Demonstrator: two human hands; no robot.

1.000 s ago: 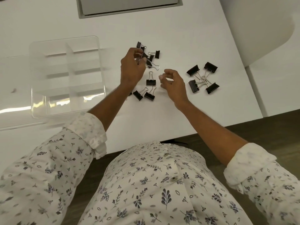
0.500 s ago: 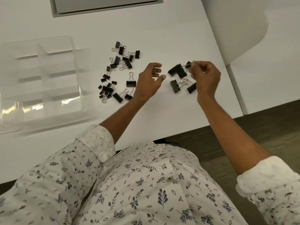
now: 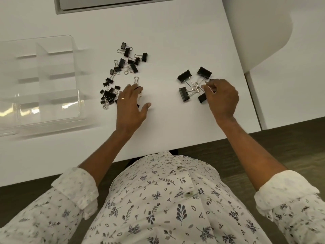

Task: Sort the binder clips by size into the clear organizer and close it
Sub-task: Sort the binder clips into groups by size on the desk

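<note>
Binder clips (image 3: 123, 71), black with silver wire handles, lie scattered on the white worktop (image 3: 175, 32) pointing various ways: small ones left, four large clips (image 3: 184, 76) right, handles converging inward. Left hand (image 3: 130, 106) rests palm down, fingers spread, over small clips. Right hand (image 3: 221, 97) pinches a large clip's wire handle. Clear organizer (image 3: 52, 78) sits open, far left.

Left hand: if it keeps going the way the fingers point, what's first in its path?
The left hand already reaches a medium binder clip, its wire loop poking out past the fingertips. Beyond that comes the clip pile. Contact is unclear.
</note>
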